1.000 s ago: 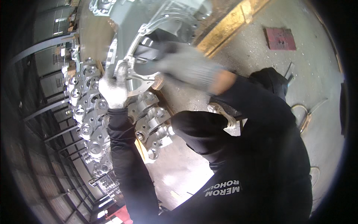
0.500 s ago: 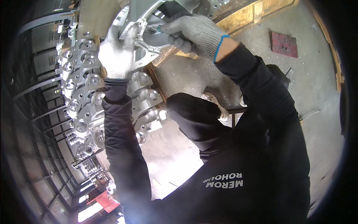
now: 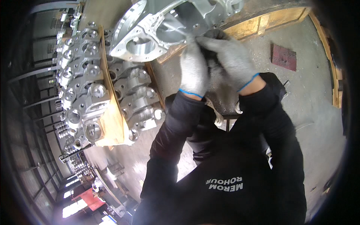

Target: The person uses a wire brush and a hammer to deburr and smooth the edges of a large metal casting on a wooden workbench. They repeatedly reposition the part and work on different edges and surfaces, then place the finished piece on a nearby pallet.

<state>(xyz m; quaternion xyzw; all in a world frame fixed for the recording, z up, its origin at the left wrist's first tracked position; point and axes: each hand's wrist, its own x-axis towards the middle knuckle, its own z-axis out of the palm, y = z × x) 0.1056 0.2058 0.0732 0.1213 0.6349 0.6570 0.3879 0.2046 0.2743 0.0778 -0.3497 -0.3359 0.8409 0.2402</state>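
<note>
A large silver metal casting (image 3: 140,47) with round bores and a machined flange lies at the top of the view. Just on its near side, my two hands in pale knitted gloves with blue cuffs come together. My left hand (image 3: 194,71) has its fingers pressed together, pointing up toward the casting's rim. Against it, my right hand (image 3: 234,58) is closed, thumb and fingers bent inward. Whatever sits between the fingertips is blurred and hidden by the gloves and dark fingertips. Neither hand visibly grips the casting.
To the left, rows of similar metal castings (image 3: 90,71) stand close together, with a wooden board (image 3: 112,123) between rows. A wooden pallet (image 3: 270,22) is at the upper right. A dark red mat (image 3: 284,57) lies on the concrete floor (image 3: 311,90).
My left hand has let go of the casting's flange and moved right to meet my right hand. The right hand has drawn back toward me, out of the casting's opening.
</note>
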